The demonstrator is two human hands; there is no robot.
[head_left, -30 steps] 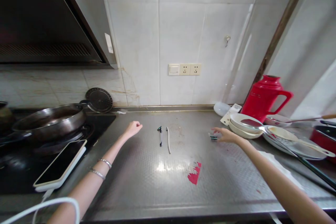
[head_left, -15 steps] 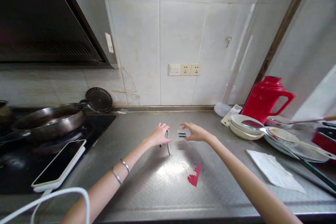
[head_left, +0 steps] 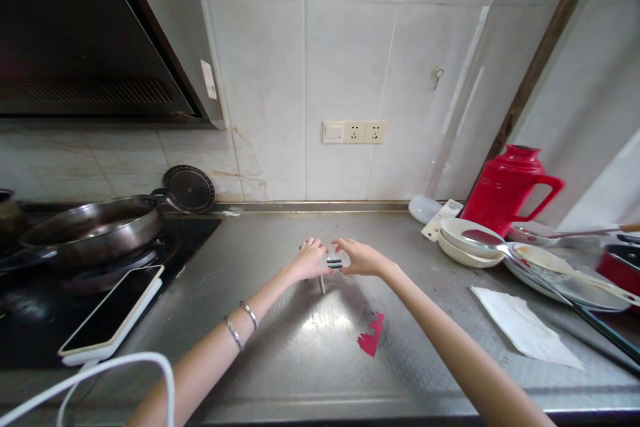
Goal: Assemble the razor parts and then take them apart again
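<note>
**Head view: both hands meet on a small cartridge at mid-bench**

Head camera first gives us the steel bench (head_left: pixel 280 360), running the full width under a tiled wall. At nine o'clock on it sits the dark stove with a wide pan (head_left: pixel 90 230) on top, and a round lid (head_left: pixel 189 190) leaning against the wall behind it. At about eight o'clock lies a phone (head_left: pixel 113 313) on a white block, screen up, with a white cable (head_left: pixel 115 373) looping toward the near edge. Over at three o'clock we see a red jug (head_left: pixel 507 190) standing upright by the wall, stacked white bowls (head_left: pixel 465 240) just in front of it, and a plate with a long utensil beside those. A white paper napkin (head_left: pixel 520 327) lies flat at four o'clock, well apart from the hands. A red scrap (head_left: pixel 371 337) lies on the steel at roughly six o'clock from the hands.

Both arms reach in to the middle. Our left hand (head_left: pixel 311 260) and right hand (head_left: pixel 360 257) meet fingertip to fingertip, each pinching one end of a small pale cartridge (head_left: pixel 334 262) with dark green stripes, held just above the bench. A thin white stick (head_left: pixel 323 282) pokes out from under the left hand, lying on the steel. Two bracelets (head_left: pixel 243 323) ring the left wrist.
</note>
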